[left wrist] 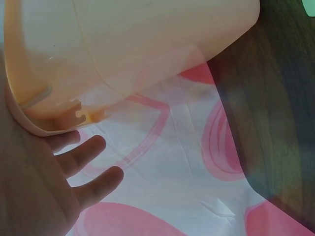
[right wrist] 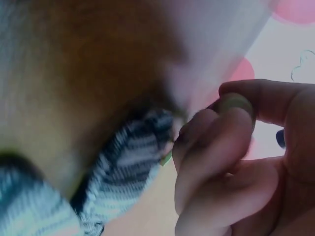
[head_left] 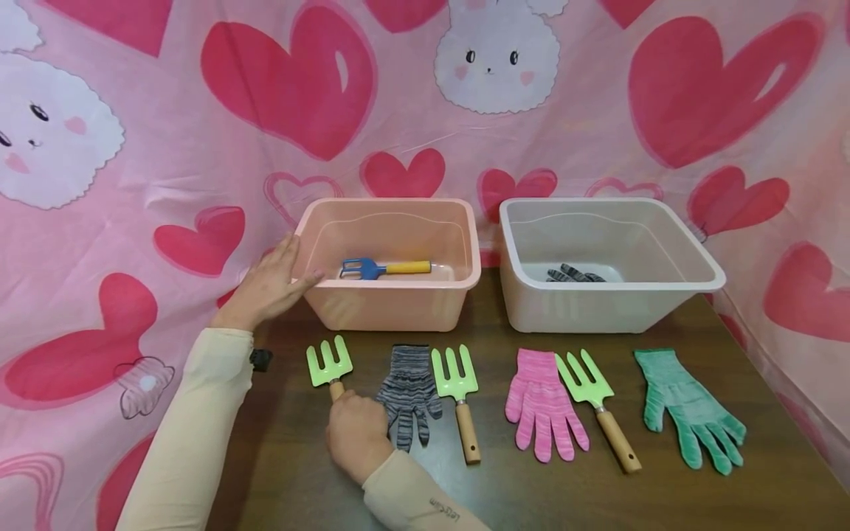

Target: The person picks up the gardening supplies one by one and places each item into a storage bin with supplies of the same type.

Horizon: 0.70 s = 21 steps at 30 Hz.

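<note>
My right hand [head_left: 359, 435] grips the wooden handle of the leftmost green hand fork [head_left: 330, 366], its tines pointing away from me toward the bins. In the right wrist view the fingers curl round the handle, mostly hiding it. Just right of that hand lies a grey striped glove [head_left: 409, 383]. My left hand [head_left: 265, 287] rests against the left rim of the peach bin [head_left: 392, 310], thumb over its front left corner. The left wrist view shows straight, spread fingers [left wrist: 101, 187] outside the rim. Inside this bin lies a blue fork [head_left: 381, 268] with a yellow handle.
A white bin [head_left: 584, 313] stands to the right, holding a dark striped glove [head_left: 572, 273]. Along the table [head_left: 531, 494] lie a second green fork [head_left: 458, 387], a pink glove [head_left: 543, 402], a third green fork [head_left: 591, 387] and a green glove [head_left: 687, 405]. A heart-patterned cloth [head_left: 412, 110] hangs behind.
</note>
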Tool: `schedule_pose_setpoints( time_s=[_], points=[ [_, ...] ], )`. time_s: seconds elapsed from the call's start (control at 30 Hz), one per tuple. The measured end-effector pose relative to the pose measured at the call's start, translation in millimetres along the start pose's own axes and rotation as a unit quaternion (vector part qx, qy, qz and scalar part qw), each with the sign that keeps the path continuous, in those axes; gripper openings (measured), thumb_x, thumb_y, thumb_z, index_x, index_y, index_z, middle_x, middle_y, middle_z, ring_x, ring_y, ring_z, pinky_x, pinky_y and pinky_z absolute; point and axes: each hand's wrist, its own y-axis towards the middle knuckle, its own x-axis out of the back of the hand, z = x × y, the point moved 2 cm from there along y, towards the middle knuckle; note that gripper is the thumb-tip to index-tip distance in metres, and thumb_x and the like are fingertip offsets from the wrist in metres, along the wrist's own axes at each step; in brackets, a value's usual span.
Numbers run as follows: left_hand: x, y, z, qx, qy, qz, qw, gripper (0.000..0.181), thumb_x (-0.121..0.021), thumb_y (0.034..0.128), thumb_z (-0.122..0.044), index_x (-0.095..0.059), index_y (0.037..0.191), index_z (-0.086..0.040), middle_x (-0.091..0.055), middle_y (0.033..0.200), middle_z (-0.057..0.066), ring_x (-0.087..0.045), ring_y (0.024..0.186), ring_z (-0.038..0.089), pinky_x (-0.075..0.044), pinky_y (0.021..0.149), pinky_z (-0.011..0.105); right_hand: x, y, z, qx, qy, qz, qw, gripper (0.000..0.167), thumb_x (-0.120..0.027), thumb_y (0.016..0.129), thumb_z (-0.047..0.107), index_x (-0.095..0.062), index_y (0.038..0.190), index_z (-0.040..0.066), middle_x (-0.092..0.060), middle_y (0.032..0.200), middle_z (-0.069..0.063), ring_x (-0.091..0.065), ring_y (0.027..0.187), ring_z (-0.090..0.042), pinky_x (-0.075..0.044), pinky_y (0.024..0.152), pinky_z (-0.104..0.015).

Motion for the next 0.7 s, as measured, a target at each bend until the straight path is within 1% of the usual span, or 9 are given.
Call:
schedule_pose_setpoints(
  time_s=[0.07, 0.23, 0.33, 0.4, 0.47, 0.5, 0.6, 0.7],
  points=[
    [0.0, -0.2, 0.8, 0.007, -0.007, 0.003, 0.9999, 0.091, -0.045, 0.1014, -0.057, -0.009, 0.16, 0.002, -0.009, 0.165, 0.025, -0.016, 0.148, 0.047, -0.018, 0.115, 0.065, 4, -1.4, -3, 0.004, 0.004, -0.02, 0.9998, 0.029, -0.076, 0.082, 0.037, -0.06, 0.084, 0.014, -0.058, 0.064, 0.001, -0.06, 0.056, -0.015, -0.044, 0.043, -0.031],
    [-0.4, -1.1, 2.3, 0.018, -0.019, 0.014, 0.9995, 0.092, -0.045, 0.1012, -0.059, -0.005, 0.161, -0.001, -0.006, 0.166, 0.022, -0.016, 0.149, 0.046, -0.018, 0.115, 0.064, 10, -3.7, -15, 0.01, 0.007, -0.067, 0.9977, 0.038, -0.086, 0.071, 0.038, -0.058, 0.082, 0.014, -0.057, 0.062, 0.001, -0.06, 0.054, -0.016, -0.046, 0.043, -0.031],
    [-0.7, -1.8, 2.2, 0.021, -0.022, 0.018, 0.9994, 0.094, -0.043, 0.1005, -0.062, -0.004, 0.161, -0.001, -0.005, 0.167, 0.021, -0.016, 0.149, 0.046, -0.018, 0.115, 0.064, 12, -2.8, -24, 0.016, 0.012, -0.067, 0.9976, 0.04, -0.087, 0.07, 0.037, -0.061, 0.085, 0.011, -0.057, 0.064, 0.0, -0.061, 0.056, -0.016, -0.047, 0.044, -0.031],
    [-0.7, -2.1, 2.2, 0.024, -0.024, 0.019, 0.9993, 0.094, -0.042, 0.1003, -0.063, -0.004, 0.161, -0.002, -0.005, 0.167, 0.021, -0.016, 0.149, 0.046, -0.019, 0.115, 0.064, 12, -1.6, -30, 0.023, 0.014, -0.072, 0.9971, 0.038, -0.087, 0.071, 0.034, -0.061, 0.086, 0.011, -0.057, 0.066, -0.002, -0.061, 0.056, -0.017, -0.047, 0.043, -0.031],
    [-0.5, -2.2, 2.0, 0.028, -0.023, 0.021, 0.9991, 0.094, -0.042, 0.1003, -0.063, -0.003, 0.161, -0.003, -0.005, 0.167, 0.021, -0.017, 0.148, 0.047, -0.019, 0.114, 0.065, 13, 0.2, -35, 0.028, 0.025, -0.066, 0.9971, 0.037, -0.086, 0.072, 0.031, -0.062, 0.09, 0.009, -0.057, 0.069, -0.004, -0.062, 0.058, -0.018, -0.048, 0.043, -0.031],
    [-0.5, -2.1, 1.8, 0.029, -0.023, 0.023, 0.999, 0.093, -0.043, 0.1005, -0.062, -0.002, 0.161, -0.003, -0.005, 0.167, 0.021, -0.017, 0.148, 0.047, -0.019, 0.114, 0.065, 13, 0.8, -38, 0.034, 0.031, -0.074, 0.9962, 0.036, -0.086, 0.072, 0.029, -0.062, 0.09, 0.008, -0.057, 0.07, -0.004, -0.062, 0.057, -0.019, -0.048, 0.043, -0.031],
    [-0.1, -1.9, 0.6, 0.032, -0.022, 0.027, 0.9989, 0.092, -0.043, 0.1014, -0.06, -0.001, 0.161, -0.003, -0.004, 0.167, 0.021, -0.017, 0.148, 0.047, -0.02, 0.114, 0.065, 15, 3.3, -48, 0.04, 0.064, -0.083, 0.9937, 0.028, -0.082, 0.078, 0.025, -0.063, 0.09, 0.009, -0.057, 0.072, -0.003, -0.062, 0.059, -0.021, -0.049, 0.045, -0.032],
    [0.3, -1.6, -0.5, 0.029, -0.023, 0.028, 0.9989, 0.092, -0.042, 0.1017, -0.06, 0.0, 0.161, -0.003, -0.003, 0.167, 0.021, -0.016, 0.148, 0.047, -0.019, 0.114, 0.065, 18, 5.1, -59, 0.045, 0.107, -0.094, 0.9888, 0.018, -0.078, 0.083, 0.019, -0.066, 0.093, 0.01, -0.059, 0.075, -0.002, -0.063, 0.06, -0.023, -0.05, 0.047, -0.034]
  ],
)
